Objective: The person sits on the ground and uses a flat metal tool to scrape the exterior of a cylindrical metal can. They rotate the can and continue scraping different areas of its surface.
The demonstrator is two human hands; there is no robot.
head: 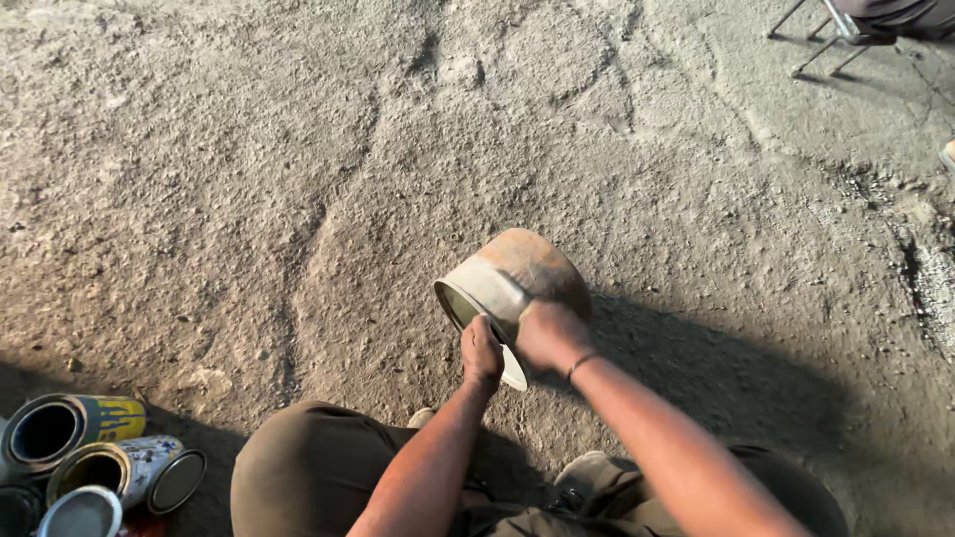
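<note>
Well left of the empty tins (95, 462) on the ground, a rusty tilted can (512, 283) is gripped by both hands, left (481, 353) and right (550, 333).

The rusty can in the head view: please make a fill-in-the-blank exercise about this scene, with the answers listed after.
1. The person holds the rusty can with ____ hands, the left hand and the right hand.
2. The rusty can is tipped onto its ____, with the open end facing left.
3. A group of open paint cans lies at the bottom ____ corner of the view.
4. The ground under the rusty can is rough and ____ in colour.

Missing words: both; side; left; grey
</note>
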